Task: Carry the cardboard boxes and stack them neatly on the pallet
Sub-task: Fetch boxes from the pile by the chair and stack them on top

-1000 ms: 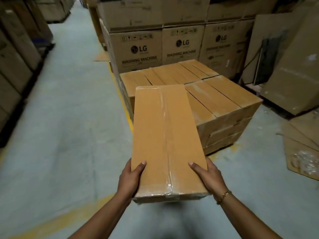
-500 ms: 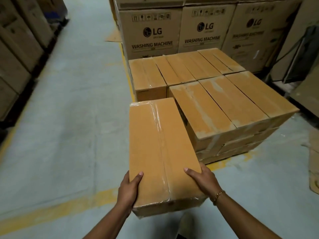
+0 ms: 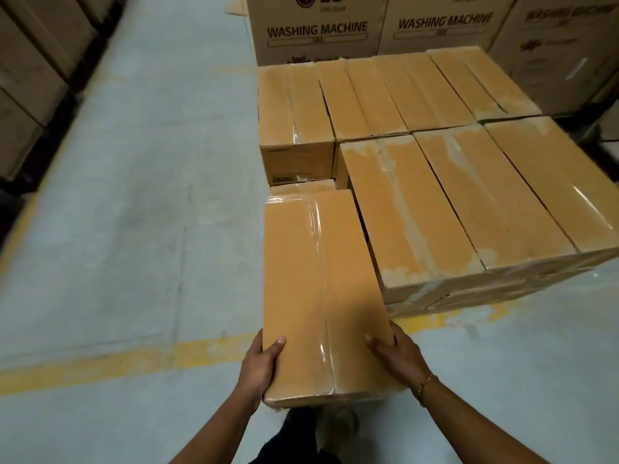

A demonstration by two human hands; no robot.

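Grips a long cardboard box (image 3: 321,296) at its near end with both hands, flat side up, lengthwise from 6 to 12 o'clock, raised above the floor (image 3: 134,195). Down the middle of its top face, a glossy strip of clear tape (image 3: 318,249).

At the box's 7 o'clock corner, the left hand (image 3: 259,366): thumb (image 3: 277,343) laid on the top face, remaining fingers curled under the edge and out of sight. At the 5 o'clock corner, the right hand (image 3: 398,356): thumb (image 3: 375,343) pressed on the top face, other fingers wrapped round the side, tips hidden. On the right wrist, a gold chain bracelet (image 3: 423,385).

Just beside the box at 3 o'clock, a stack of cardboard boxes (image 3: 452,202), tops level, packed edge to edge in two rows, several with torn, pale patches. Cannot tell whether held box and stack touch. At 12 o'clock from the held box's far end, a gap in the stack's near row, with the top of a lower box (image 3: 303,188) inside it.

Beyond the stack at 12 o'clock, tall cartons (image 3: 316,31) printed "WASHING MACHINE". Across the grey floor at 8 o'clock, a worn yellow line (image 3: 117,363). Along the 10 o'clock edge, more brown cartons (image 3: 30,78). Under the held box at 6 o'clock, a shoe (image 3: 338,426), blurred.
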